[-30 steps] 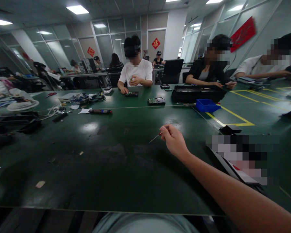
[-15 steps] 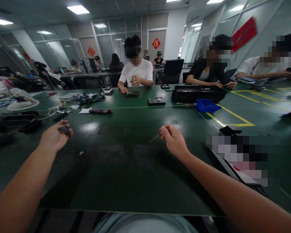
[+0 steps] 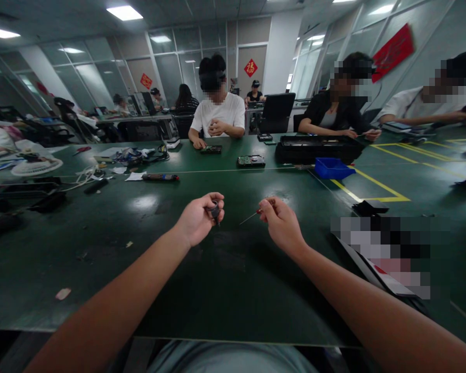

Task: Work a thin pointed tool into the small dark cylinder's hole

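Green workbench [image 3: 101,248]: left hand [image 3: 196,220] has swung in pinching a small dark part [image 3: 215,210], now near right hand [image 3: 281,225] gripping thin screwdriver [image 3: 252,216].

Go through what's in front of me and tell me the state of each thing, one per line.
left hand: closed on a small dark part, raised over the table.
small dark part: pinched between the fingertips.
right hand: gripping a thin screwdriver.
thin screwdriver: held, tip pointing at the small dark part, not touching it.
blue bin: resting on the green table, open-topped.
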`<state>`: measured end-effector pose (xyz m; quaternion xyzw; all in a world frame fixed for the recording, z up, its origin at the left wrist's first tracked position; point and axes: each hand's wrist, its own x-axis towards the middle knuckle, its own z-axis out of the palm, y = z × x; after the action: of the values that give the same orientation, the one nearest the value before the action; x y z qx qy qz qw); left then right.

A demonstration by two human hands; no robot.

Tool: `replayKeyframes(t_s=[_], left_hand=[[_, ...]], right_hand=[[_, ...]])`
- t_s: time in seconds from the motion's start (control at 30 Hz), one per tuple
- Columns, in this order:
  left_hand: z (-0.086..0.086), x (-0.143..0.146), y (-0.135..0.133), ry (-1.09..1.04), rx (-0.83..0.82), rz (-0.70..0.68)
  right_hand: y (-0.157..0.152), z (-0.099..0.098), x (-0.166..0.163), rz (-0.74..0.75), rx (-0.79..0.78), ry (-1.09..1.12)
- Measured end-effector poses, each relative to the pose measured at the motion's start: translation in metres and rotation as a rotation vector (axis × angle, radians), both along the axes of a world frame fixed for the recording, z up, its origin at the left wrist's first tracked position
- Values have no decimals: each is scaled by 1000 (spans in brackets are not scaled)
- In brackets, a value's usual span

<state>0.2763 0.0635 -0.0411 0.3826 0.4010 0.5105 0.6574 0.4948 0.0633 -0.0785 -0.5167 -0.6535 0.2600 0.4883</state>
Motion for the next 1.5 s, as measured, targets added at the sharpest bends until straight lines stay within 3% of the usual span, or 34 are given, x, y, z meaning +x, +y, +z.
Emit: replayKeyframes(t_s=[0.13,0.27,0.47,0.6,0.73,1.17,1.33,1.5], left_hand=[[-20,17,-11,354,247,-117],[-32,16,-15,685,435,-278],[-44,4,-6,919,537,-140],[-53,-1,1,944,631,-88],[-56,-1,3,935,614,-53],[-59,-4,4,979,667,-56],[-59,-4,4,1013,689,-33],[-58,-5,4,1030,699,-36]], right_hand=[[0,-1,-1,-24,7,13],[0,0,-1,-18,10,7],[-2,5,0,2,24,23],[-3,5,0,100,76,177],[-4,4,-1,122,83,227],[-7,4,-2,93,88,102],[-10,7,-3,-1,149,-88],[-10,8,-3,-56,138,-100]])
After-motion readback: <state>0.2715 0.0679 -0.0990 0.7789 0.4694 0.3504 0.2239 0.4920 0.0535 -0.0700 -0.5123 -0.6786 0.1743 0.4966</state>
